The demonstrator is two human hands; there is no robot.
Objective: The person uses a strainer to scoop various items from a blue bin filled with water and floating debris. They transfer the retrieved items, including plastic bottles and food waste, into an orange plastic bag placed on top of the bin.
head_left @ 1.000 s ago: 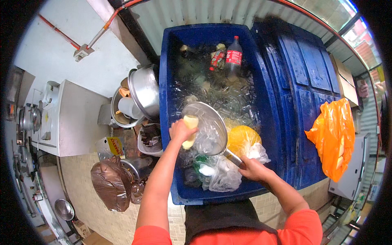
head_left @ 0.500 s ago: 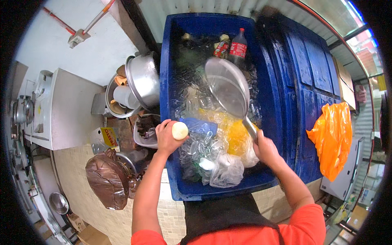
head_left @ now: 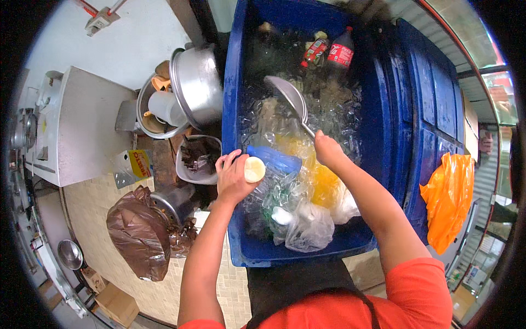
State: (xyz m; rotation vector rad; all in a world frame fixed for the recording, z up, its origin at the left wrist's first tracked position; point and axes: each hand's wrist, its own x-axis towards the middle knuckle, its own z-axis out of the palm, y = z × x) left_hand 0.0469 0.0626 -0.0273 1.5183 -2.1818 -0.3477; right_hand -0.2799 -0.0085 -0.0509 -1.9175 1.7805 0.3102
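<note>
My left hand (head_left: pixel 234 178) is closed round an object with a round, cream-coloured end (head_left: pixel 255 170), above the near left rim of a deep blue bin (head_left: pixel 234 82); my fingers hide the rest of it. In my right hand (head_left: pixel 327 149) is the handle of a large round metal strainer (head_left: pixel 290 96), tilted nearly edge-on over the clear ice pieces (head_left: pixel 339 118) in the bin. Between my hands lie a blue bag (head_left: pixel 276 160), yellow bags (head_left: pixel 324 186) and a clear plastic bag (head_left: pixel 309 227) nearer me.
A dark soda bottle (head_left: pixel 341 52) and a red-labelled container (head_left: pixel 314 52) sit at the bin's far end. Metal pots (head_left: pixel 200 88) and a white tub (head_left: pixel 200 174) stand left. A brown bag (head_left: pixel 139 236) is near left; an orange bag (head_left: pixel 450 197) lies on the blue lid (head_left: pixel 435 115).
The strainer has swung left and turned from face-on to nearly edge-on, as my right hand moved farther into the bin. My left hand keeps its hold. The whole view has shifted slightly.
</note>
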